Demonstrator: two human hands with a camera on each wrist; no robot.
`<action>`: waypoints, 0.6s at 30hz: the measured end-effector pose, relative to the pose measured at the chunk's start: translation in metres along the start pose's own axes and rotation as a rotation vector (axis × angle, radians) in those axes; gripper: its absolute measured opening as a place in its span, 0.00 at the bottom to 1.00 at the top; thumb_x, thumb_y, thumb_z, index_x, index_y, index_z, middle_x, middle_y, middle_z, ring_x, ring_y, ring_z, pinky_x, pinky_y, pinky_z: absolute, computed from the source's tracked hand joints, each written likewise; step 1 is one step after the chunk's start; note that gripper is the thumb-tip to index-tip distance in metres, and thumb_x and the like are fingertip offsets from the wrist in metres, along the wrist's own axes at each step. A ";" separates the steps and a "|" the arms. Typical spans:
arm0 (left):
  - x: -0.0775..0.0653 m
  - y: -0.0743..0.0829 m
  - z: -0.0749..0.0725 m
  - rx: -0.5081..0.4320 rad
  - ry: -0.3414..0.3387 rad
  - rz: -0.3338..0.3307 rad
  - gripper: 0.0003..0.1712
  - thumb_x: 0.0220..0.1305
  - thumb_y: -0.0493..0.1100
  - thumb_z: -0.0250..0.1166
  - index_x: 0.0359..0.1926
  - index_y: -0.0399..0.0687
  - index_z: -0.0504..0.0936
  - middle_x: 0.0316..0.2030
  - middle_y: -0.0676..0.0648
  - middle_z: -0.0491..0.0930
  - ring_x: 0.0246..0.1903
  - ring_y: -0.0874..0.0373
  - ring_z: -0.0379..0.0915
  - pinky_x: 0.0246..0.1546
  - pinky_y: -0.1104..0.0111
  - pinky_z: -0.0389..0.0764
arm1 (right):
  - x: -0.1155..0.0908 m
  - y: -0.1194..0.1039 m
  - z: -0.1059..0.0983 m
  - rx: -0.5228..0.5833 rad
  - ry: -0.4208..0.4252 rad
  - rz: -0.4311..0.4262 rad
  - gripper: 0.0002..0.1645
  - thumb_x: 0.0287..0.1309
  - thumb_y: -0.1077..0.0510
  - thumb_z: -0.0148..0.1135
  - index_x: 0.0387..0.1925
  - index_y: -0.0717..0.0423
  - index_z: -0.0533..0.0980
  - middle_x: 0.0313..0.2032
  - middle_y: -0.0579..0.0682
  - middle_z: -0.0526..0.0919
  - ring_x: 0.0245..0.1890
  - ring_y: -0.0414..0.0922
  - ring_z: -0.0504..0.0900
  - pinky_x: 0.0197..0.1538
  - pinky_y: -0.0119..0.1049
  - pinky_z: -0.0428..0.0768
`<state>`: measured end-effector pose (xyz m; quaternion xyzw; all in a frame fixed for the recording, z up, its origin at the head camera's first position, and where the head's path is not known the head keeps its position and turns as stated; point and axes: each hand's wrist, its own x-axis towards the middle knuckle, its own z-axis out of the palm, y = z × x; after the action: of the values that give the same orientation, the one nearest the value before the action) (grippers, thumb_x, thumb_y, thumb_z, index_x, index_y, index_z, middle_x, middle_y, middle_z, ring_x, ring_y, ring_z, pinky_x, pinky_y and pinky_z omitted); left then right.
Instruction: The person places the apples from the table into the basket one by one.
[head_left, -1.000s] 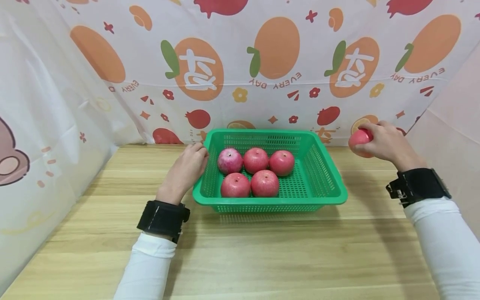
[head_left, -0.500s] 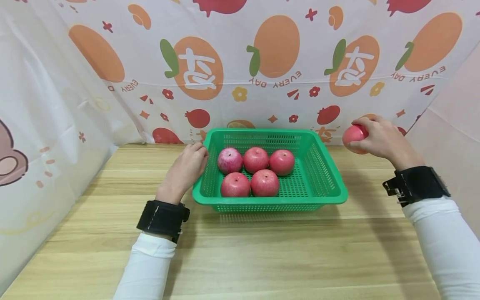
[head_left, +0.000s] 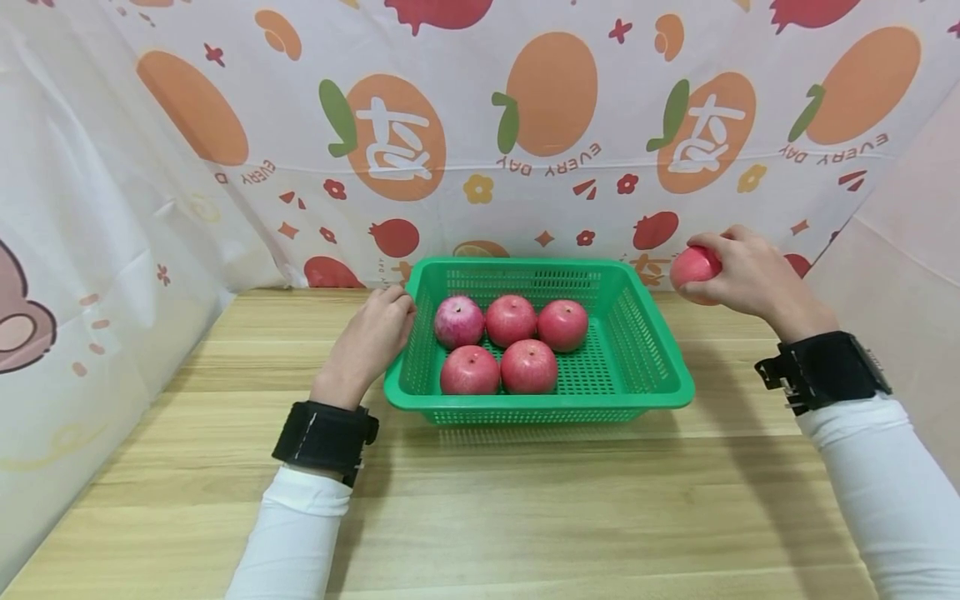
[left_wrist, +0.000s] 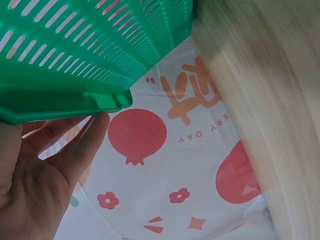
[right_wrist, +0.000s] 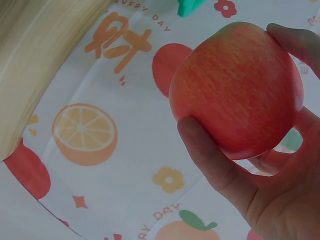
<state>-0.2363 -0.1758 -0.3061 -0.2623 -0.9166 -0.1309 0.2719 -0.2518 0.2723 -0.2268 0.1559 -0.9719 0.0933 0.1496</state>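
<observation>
A green plastic basket [head_left: 540, 402] with slotted walls stands on the wooden table, several red apples [head_left: 512, 321] grouped in its left and middle part. At its left rim is my left hand [head_left: 367, 342], fingers curled to the edge; the left wrist view shows the fingertips [left_wrist: 101, 121] against the rim's underside. My right hand [head_left: 753, 279] grips another apple [head_left: 693, 268] in the air, off the basket's right back corner. In the right wrist view, thumb and fingers spread around this red, yellow-streaked apple [right_wrist: 237, 90].
A white cloth [head_left: 480, 108] printed with fruit hangs behind the basket, and more cloth lines the left and right sides. The wooden tabletop [head_left: 540, 517] extends in front of the basket. Black bands [head_left: 326, 437] circle both wrists.
My right hand has moved left and slightly up with its apple, closer to the basket. The left hand has stayed at the rim, and the apples inside the basket have not moved.
</observation>
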 end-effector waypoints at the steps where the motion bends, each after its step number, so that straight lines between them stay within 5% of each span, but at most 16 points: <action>1: 0.000 0.000 0.000 0.000 -0.001 -0.002 0.03 0.56 0.31 0.59 0.30 0.31 0.77 0.29 0.40 0.72 0.32 0.47 0.66 0.34 0.57 0.77 | 0.000 -0.001 0.000 -0.006 0.004 -0.008 0.36 0.43 0.47 0.64 0.54 0.57 0.68 0.44 0.65 0.67 0.42 0.62 0.64 0.32 0.58 0.76; 18: -0.002 0.001 0.001 -0.005 -0.011 -0.018 0.04 0.55 0.31 0.60 0.31 0.31 0.77 0.30 0.40 0.72 0.33 0.47 0.66 0.35 0.57 0.78 | 0.000 -0.023 -0.002 -0.002 0.000 -0.051 0.38 0.42 0.46 0.66 0.56 0.54 0.67 0.46 0.63 0.66 0.43 0.62 0.63 0.33 0.57 0.78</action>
<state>-0.2350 -0.1755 -0.3078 -0.2556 -0.9201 -0.1339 0.2648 -0.2436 0.2508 -0.2217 0.1803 -0.9677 0.0887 0.1522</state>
